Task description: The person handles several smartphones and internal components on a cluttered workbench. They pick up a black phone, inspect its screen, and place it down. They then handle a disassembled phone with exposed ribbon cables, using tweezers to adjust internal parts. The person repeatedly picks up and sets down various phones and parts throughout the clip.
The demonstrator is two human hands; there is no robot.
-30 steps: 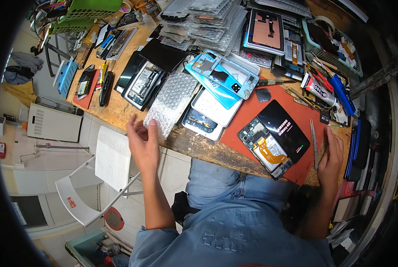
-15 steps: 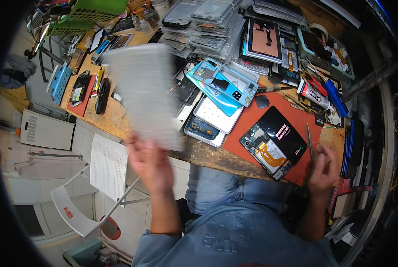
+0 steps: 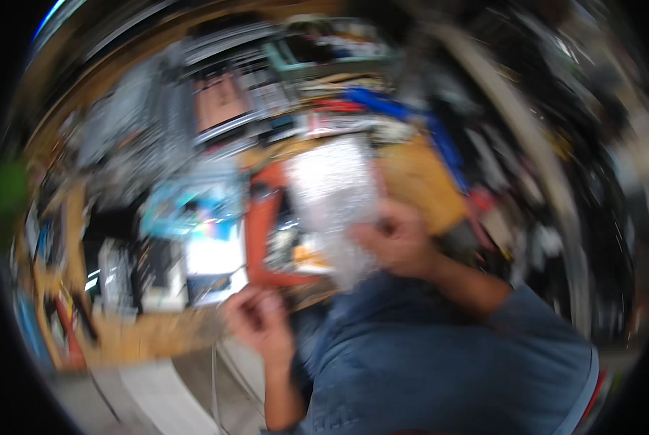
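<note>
The whole picture is smeared by motion. A sheet of clear bubble wrap [image 3: 330, 194] hangs upright over the middle of the workbench. My right hand [image 3: 395, 243] pinches its lower right edge, and that forearm runs off right into a blue sleeve. My left hand [image 3: 257, 317] is lower, at the bench's front edge below the orange mat [image 3: 257, 230], apart from the sheet. Its fingers are curled, and the blur hides whether they hold anything.
Blurred clutter covers the wooden bench [image 3: 150, 335]: pale blue boxes [image 3: 188, 212] left of the mat, stacked trays [image 3: 223, 101] at the back, a green basket [image 3: 11, 190] far left. Blue denim over my legs [image 3: 411, 362] fills the lower right.
The view has swung sharply and gone blurred. The bubble wrap, lifted by my left hand earlier, is now over the orange mat in my right hand; my left hand dropped to the bench edge.
</note>
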